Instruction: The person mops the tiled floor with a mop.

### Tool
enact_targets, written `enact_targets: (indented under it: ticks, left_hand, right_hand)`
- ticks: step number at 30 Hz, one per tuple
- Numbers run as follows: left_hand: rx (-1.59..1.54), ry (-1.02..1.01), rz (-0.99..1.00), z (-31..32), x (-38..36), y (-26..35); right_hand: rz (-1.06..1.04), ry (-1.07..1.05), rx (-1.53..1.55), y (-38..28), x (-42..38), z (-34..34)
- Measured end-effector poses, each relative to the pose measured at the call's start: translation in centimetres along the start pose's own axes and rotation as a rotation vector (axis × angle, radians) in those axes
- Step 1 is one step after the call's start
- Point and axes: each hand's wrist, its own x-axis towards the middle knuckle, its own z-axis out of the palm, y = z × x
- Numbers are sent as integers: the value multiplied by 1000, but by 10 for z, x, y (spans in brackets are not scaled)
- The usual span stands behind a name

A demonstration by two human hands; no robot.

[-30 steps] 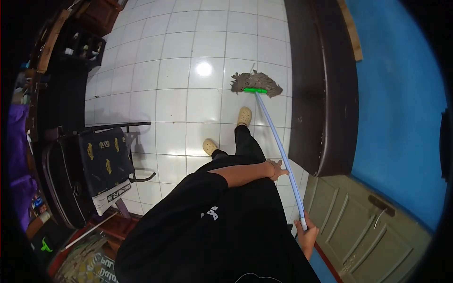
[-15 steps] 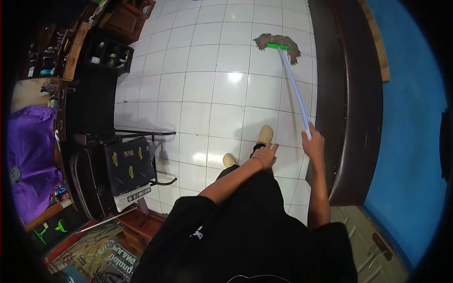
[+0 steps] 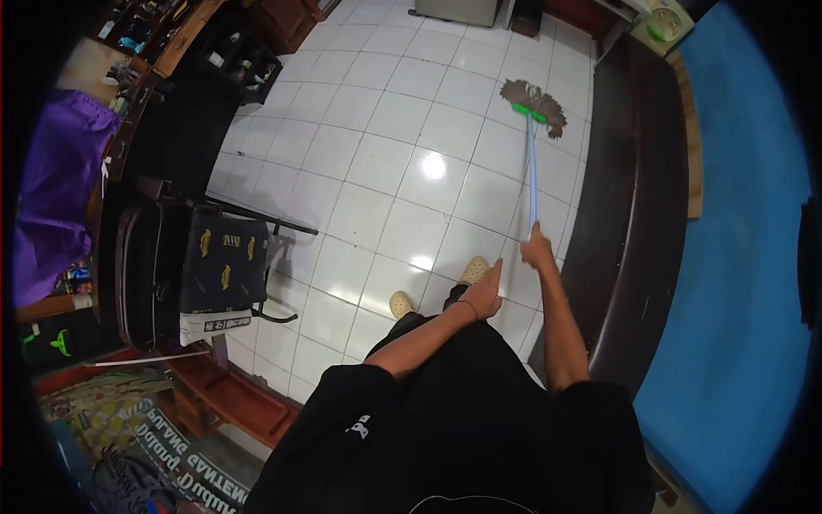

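A mop with a shaggy grey head (image 3: 549,120), a green clamp (image 3: 529,113) and a pale blue handle (image 3: 533,176) rests on the white tiled floor. My right hand (image 3: 537,250) is wrapped around the handle near its upper end. My left hand (image 3: 483,297) hangs in front of my body, apart from the handle, its fingers stretched out and holding nothing. Below it are my feet in beige clogs (image 3: 473,271).
A long dark brown padded bench (image 3: 612,257) runs along the right side by a blue wall (image 3: 728,257). To the left stand a chair with a patterned dark cover (image 3: 224,261) and a black shelf (image 3: 235,64). A wooden step-like piece (image 3: 227,394) lies lower left.
The view has turned and tilted up, showing more of the far floor. My right hand and the mop handle have swung to a more upright line; the left hand's fingers now point farther forward.
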Motion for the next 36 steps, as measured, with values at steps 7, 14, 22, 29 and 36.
enact_targets:
  ticks: [7, 14, 22, 29, 36]
  left_hand:
    - [279, -119, 215, 23, -14, 19]
    - [269, -414, 685, 72, -76, 65]
    - [163, -712, 699, 79, -102, 71]
    - [48, -486, 673, 74, -74, 78]
    - [191, -320, 691, 96, -36, 85]
  right_hand:
    - [-145, -16, -255, 21, -176, 13]
    - [75, 41, -32, 26, -416, -27]
    - [345, 310, 250, 13, -485, -26]
    - [326, 469, 221, 7, -449, -57]
    - [298, 443, 217, 37, -420, -85]
